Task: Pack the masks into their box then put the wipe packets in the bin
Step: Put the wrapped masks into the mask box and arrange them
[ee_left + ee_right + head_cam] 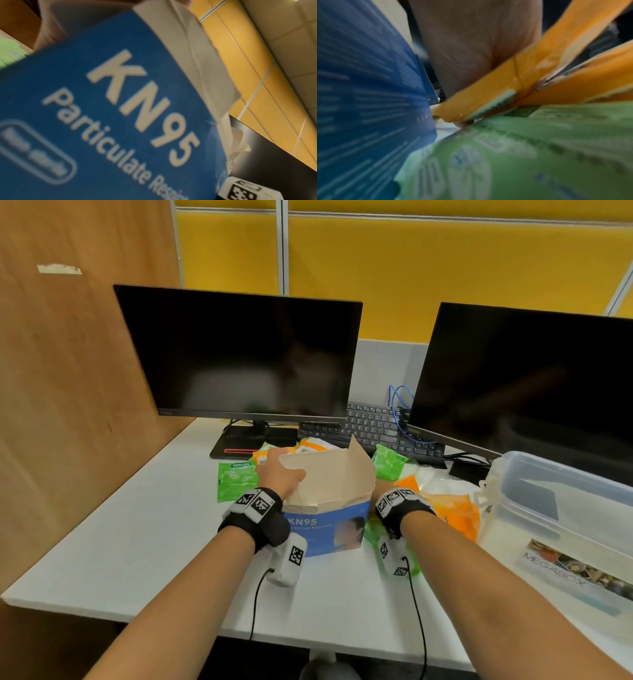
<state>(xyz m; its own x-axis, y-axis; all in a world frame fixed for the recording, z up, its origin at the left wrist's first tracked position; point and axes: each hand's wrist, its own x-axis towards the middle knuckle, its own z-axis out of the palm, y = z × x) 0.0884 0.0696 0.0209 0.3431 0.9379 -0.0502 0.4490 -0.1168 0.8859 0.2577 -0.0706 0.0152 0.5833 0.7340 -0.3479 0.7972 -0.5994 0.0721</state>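
Observation:
The blue KN95 mask box (325,529) stands upright at the middle of the desk with its top flaps (329,474) open. My left hand (277,474) grips the box's left flap, thumb inside and fingers behind. The left wrist view is filled by the box's blue face (120,108). My right hand (382,486) is mostly hidden behind the right flap, beside the box. In the right wrist view its palm (479,47) lies between the box (368,94) and an orange packet (513,88), fingers unseen. Green wipe packets lie to the left (236,481), behind (388,462) and under my right wrist (522,155).
A clear plastic bin (548,508) stands open at the right. Orange packets (452,511) and white bagged items (442,477) lie between it and the box. Two dark monitors (239,354) and a keyboard (373,428) line the back. A wooden panel (68,371) walls the left.

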